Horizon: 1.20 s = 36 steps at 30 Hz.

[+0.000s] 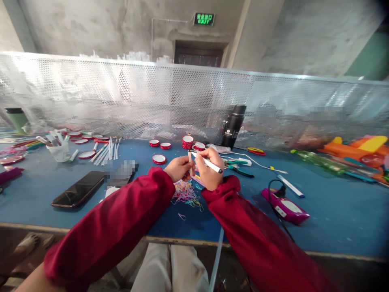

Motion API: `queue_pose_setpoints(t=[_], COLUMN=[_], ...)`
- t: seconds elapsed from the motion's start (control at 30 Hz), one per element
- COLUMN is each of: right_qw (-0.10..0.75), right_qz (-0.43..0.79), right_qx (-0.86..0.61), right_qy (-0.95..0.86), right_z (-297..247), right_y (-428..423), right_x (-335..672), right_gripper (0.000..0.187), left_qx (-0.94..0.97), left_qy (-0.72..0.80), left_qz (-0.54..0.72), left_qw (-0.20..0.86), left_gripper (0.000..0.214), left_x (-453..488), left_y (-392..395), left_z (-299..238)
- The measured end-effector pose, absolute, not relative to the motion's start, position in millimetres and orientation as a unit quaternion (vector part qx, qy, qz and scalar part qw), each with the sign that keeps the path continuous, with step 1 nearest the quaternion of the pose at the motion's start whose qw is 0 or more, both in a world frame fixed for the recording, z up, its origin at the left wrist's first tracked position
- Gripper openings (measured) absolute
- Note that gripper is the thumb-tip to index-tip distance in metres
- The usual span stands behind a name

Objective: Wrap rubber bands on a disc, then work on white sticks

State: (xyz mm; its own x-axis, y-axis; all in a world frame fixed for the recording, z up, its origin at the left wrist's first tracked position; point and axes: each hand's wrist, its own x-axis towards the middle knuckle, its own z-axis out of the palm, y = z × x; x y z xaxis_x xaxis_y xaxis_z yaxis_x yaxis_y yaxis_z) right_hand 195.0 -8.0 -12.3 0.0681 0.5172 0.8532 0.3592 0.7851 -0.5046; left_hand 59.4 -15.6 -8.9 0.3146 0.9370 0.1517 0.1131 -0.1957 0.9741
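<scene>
A: Bare grey concrete wall [97,24] up top, a perforated silver metal panel [146,89] across the middle, and a blue-topped wooden-edged bench [243,202] below. Where are the hands?

B: Around the frame's centre, near each other. The left hand [175,168] pinches a narrow pale strip [191,164]; the right hand [206,173] is closed around a slim white marker pen with a black end [212,164], pointed at the strip's upper part.

A: Touching it?

B: Too small to tell.

A: Which step, then?

B: Marking the strip, I'd judge.

A: And the next move?

B: Probably calls for a firm left pinch and a light stroke, wrists clear of the heap of thin multicoloured loops [185,194] just below.
</scene>
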Motion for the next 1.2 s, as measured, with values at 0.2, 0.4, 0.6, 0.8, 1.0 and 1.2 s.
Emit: queue_pose_setpoints(t=[0.2, 0.4, 0.6, 0.8, 1.0, 1.2], right_qw=[0.655, 0.654, 0.650, 0.655, 0.655, 0.652], right_qz=[0.067, 0.069, 0.069, 0.073, 0.065, 0.056], right_qx=[-0.320, -0.328, -0.315, -0.324, -0.321, -0.318], right_qy=[-0.681, -0.678, -0.688, -0.678, -0.681, -0.686], right_z=[-14.2, -16.1, -15.3, -13.4, -13.2, -13.7], right_y=[-7.1, -3.5, -5.9, -7.0, -8.2, -8.0], right_x=[194.6, 196.9, 195.9, 195.1, 194.8, 194.8], right_gripper=[0.008, 0.009, 0.008, 0.010, 0.007, 0.008], left_qx=[0.647, 0.643, 0.643, 0.644, 0.648, 0.647], left_qy=[0.403, 0.399, 0.398, 0.398, 0.406, 0.411], left_qz=[0.423, 0.420, 0.423, 0.424, 0.418, 0.417], left_qw=[0.491, 0.501, 0.499, 0.498, 0.491, 0.488], left_gripper=[0.014, 0.016, 0.017, 0.016, 0.012, 0.012], left_x=[59.3, 58.5, 58.7, 59.2, 59.6, 59.7], left_y=[-15.0, -13.3, -13.5, -14.1, -15.5, -14.8], left_z=[-9.2, -9.5, -9.3, -9.6, -8.0, -7.9])
